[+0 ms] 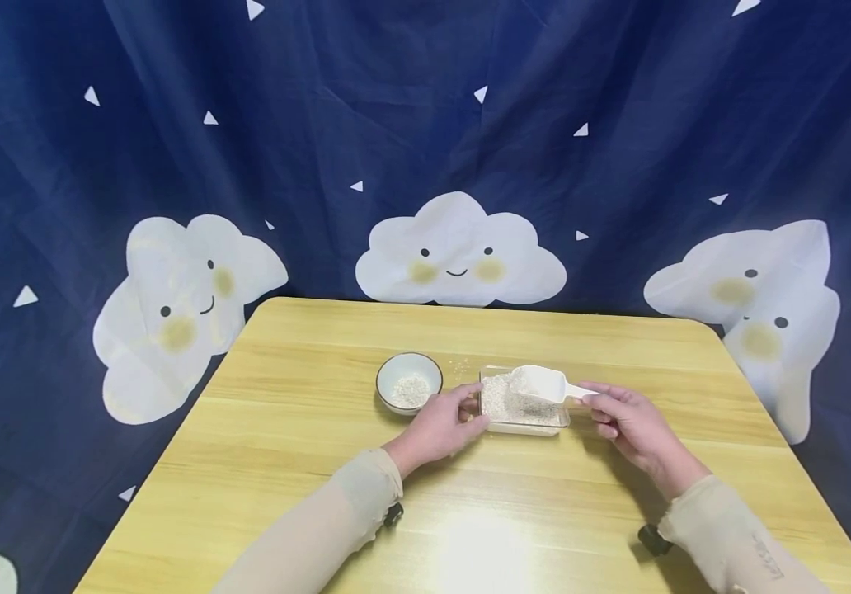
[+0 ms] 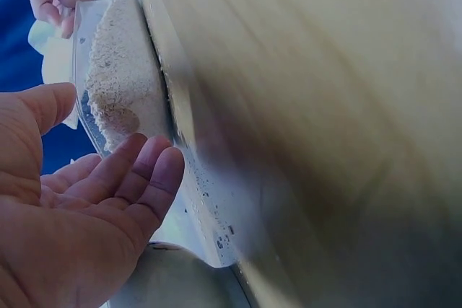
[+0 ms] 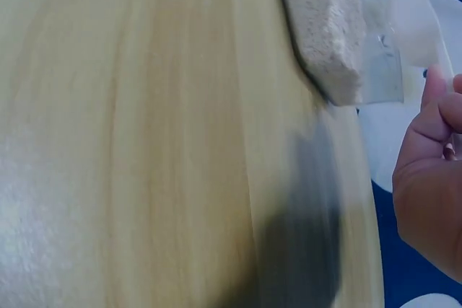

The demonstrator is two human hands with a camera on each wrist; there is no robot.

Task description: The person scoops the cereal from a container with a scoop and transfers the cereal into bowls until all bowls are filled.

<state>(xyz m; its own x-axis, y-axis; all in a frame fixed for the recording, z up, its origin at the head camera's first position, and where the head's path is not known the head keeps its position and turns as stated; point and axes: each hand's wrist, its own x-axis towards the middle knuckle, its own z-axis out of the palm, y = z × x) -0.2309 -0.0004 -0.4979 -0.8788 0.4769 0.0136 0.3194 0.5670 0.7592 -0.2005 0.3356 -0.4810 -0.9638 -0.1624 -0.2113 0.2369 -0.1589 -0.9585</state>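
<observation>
A clear rectangular container (image 1: 524,406) of pale grain sits mid-table; it shows as a clear container (image 2: 119,77) in the left wrist view and as a clear container (image 3: 339,34) in the right wrist view. My right hand (image 1: 629,421) pinches the handle of a white plastic scoop (image 1: 542,383), whose bowl hovers over the grain. My left hand (image 1: 444,421) rests at the container's left end, fingers fairly straight and touching its side. A small white bowl (image 1: 409,382) with a dark rim holds some grain, just left of the container.
The wooden table (image 1: 322,462) has rounded far corners and a glare patch near its front edge. A few spilled grains (image 1: 461,363) lie behind the bowl and container. A dark blue curtain (image 1: 425,124) with white clouds hangs behind.
</observation>
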